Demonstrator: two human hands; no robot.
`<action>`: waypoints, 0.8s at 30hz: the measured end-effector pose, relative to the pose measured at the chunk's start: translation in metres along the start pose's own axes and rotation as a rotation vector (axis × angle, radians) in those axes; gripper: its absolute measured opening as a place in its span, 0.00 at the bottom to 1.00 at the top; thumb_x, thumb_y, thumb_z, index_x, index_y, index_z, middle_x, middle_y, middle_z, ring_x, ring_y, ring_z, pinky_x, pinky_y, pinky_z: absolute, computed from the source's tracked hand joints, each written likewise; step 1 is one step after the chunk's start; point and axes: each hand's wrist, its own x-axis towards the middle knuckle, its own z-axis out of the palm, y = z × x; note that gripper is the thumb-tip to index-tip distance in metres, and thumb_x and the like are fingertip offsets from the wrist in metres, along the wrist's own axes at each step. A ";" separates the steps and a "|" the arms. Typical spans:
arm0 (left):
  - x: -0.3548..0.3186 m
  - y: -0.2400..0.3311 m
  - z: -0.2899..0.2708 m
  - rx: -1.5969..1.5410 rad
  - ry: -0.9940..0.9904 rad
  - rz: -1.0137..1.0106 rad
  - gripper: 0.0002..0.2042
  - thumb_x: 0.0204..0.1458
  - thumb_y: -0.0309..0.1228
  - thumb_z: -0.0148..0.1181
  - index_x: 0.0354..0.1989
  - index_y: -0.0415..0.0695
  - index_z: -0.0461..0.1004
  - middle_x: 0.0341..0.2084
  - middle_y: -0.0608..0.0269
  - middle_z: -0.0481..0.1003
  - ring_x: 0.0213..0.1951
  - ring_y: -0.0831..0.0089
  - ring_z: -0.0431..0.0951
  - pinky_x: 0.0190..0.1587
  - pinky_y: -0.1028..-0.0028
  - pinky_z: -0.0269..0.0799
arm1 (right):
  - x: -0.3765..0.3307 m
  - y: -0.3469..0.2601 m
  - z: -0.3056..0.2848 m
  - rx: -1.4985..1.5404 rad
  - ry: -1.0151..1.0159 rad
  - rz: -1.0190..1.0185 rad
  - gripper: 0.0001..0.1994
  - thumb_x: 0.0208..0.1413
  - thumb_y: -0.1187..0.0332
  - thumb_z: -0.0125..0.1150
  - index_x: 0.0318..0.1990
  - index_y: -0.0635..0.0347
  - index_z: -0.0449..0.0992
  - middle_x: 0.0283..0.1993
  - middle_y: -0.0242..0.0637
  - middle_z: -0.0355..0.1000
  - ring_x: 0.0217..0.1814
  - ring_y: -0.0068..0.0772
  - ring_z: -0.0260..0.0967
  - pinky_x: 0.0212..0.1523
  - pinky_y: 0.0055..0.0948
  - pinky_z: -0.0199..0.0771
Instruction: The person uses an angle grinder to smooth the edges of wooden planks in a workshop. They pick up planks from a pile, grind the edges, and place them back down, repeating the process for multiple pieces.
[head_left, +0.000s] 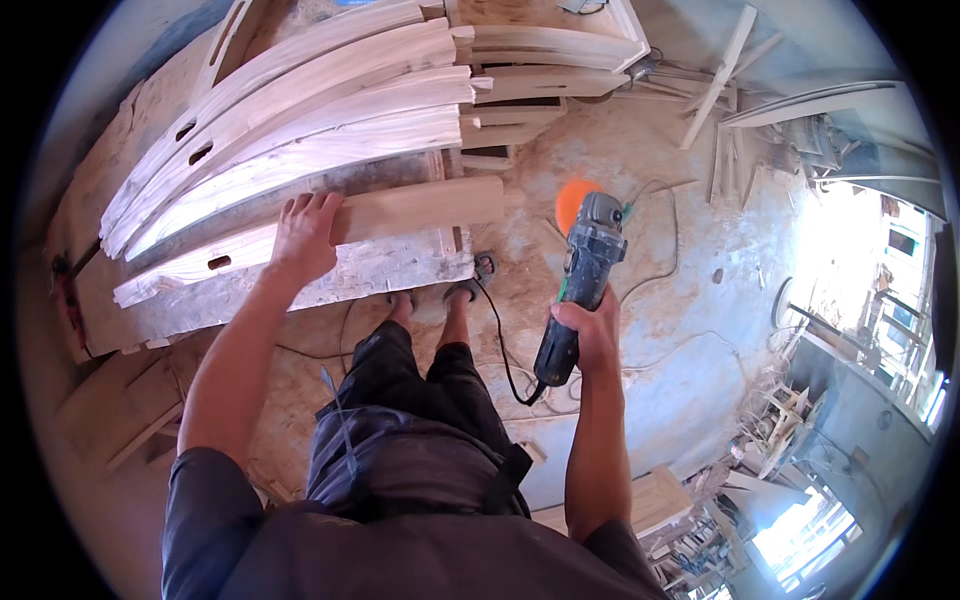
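Observation:
My left hand (302, 236) lies flat on a curved pale wooden piece (400, 208) that rests on the workbench (250, 292), with a slot cut near its left end. My right hand (585, 330) grips the handle of a grey angle grinder (585, 265) with an orange disc (570, 202), held off the bench to the right, above the dusty floor. Its black cord (500, 350) trails down past my feet. Behind the held piece lies a stack of similar curved wooden pieces (300, 110).
More wooden frames and parts (540, 60) stand beyond the bench. Loose slats (725, 70) lie on the sawdust-covered floor at upper right. Wooden blocks (130, 410) sit at lower left, and chair-like frames (780, 410) crowd the right near bright openings.

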 end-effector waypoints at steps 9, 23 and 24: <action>-0.030 -0.001 0.035 0.143 0.353 0.052 0.25 0.44 0.18 0.59 0.56 0.40 0.75 0.56 0.52 0.76 0.58 0.51 0.74 0.63 0.49 0.66 | -0.023 -0.002 0.054 -0.123 -0.044 0.036 0.22 0.41 0.75 0.69 0.46 0.66 0.71 0.32 0.39 0.74 0.28 0.33 0.76 0.32 0.33 0.78; -0.031 0.002 0.032 0.108 0.381 0.054 0.27 0.39 0.17 0.59 0.54 0.41 0.73 0.53 0.54 0.75 0.55 0.52 0.74 0.59 0.52 0.67 | -0.029 -0.001 0.069 -0.027 -0.043 0.079 0.22 0.41 0.78 0.67 0.47 0.67 0.70 0.33 0.39 0.73 0.28 0.35 0.76 0.32 0.34 0.77; -0.031 0.003 0.030 0.109 0.371 0.052 0.27 0.39 0.17 0.59 0.54 0.41 0.73 0.53 0.54 0.75 0.55 0.52 0.74 0.59 0.52 0.67 | -0.034 0.003 0.065 -0.015 -0.040 0.089 0.22 0.41 0.78 0.67 0.47 0.67 0.70 0.33 0.39 0.73 0.28 0.35 0.76 0.32 0.34 0.77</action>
